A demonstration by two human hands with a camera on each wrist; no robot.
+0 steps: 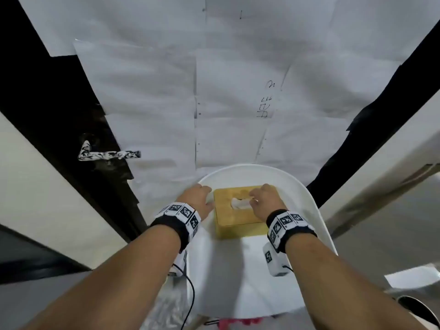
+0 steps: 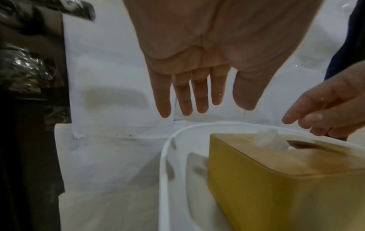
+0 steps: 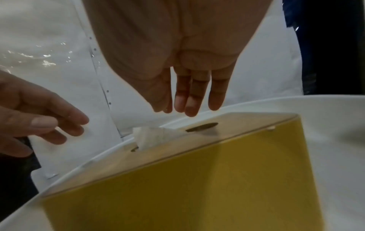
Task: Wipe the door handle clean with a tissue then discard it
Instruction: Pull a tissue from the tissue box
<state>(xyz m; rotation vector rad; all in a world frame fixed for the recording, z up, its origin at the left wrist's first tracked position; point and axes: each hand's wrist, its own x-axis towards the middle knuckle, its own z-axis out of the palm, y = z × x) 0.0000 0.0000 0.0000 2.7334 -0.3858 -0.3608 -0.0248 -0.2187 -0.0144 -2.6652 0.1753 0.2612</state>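
The door handle (image 1: 109,154), speckled black and white, sticks out from the dark door edge at the left. A yellow tissue box (image 1: 238,217) with a wooden lid stands on a white chair seat (image 1: 250,169). A white tissue (image 1: 240,203) pokes out of its slot. My left hand (image 1: 197,196) hovers by the box's left side with straight fingers (image 2: 199,101), holding nothing. My right hand (image 1: 264,198) hangs just above the lid, its fingers (image 3: 195,101) loose and pointing down beside the tissue (image 3: 154,137) without touching it.
White paper sheets (image 1: 238,91) cover the door behind the chair. Black frame strips run down both sides. A round metal rim (image 1: 419,310) shows at the bottom right on the grey floor. A cable (image 1: 190,294) hangs from my left wrist.
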